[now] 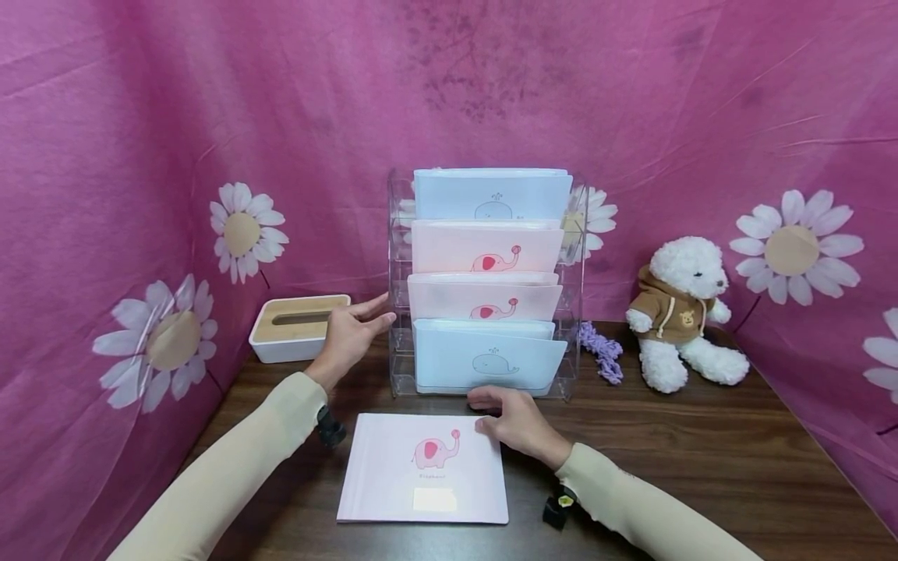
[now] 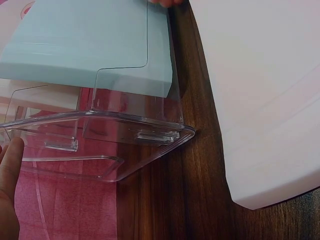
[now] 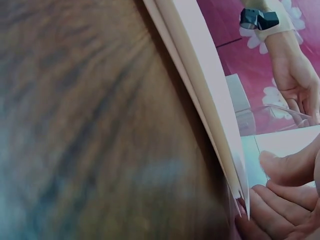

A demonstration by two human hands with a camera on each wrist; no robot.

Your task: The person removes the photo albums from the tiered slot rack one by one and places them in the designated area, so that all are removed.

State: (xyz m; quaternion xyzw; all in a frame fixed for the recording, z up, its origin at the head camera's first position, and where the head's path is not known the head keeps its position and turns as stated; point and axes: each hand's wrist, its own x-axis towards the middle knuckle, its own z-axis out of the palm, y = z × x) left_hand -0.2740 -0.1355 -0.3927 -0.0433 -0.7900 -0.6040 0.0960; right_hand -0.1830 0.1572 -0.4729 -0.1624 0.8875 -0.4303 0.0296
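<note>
Clear plastic rack point(image 1: 403, 365) is standing upright at the centre of the frame on a dark wooden table point(image 1: 652, 436), carrying blue whale booklets point(image 1: 449, 362) in its top and bottom tiers and pink elephant booklets point(image 1: 449, 249) in the two between. Left of centre, the person's left hand point(image 1: 348, 335) is reaching straight fingers to the rack's left side, thumb and forefinger narrowly parted. Another elephant booklet point(image 1: 393, 467) is lying flat at the bottom centre, and the right hand point(image 1: 519, 425) is hanging over its upper right corner, fingers loosely bent, apart from the thumb and gripping nothing; I cannot tell whether they are touching the rack's front. A white tissue box point(image 1: 277, 351) is sitting at centre left, while a white teddy bear point(image 1: 691, 269) is sitting at centre right beside a purple bundle point(image 1: 601, 351).
</note>
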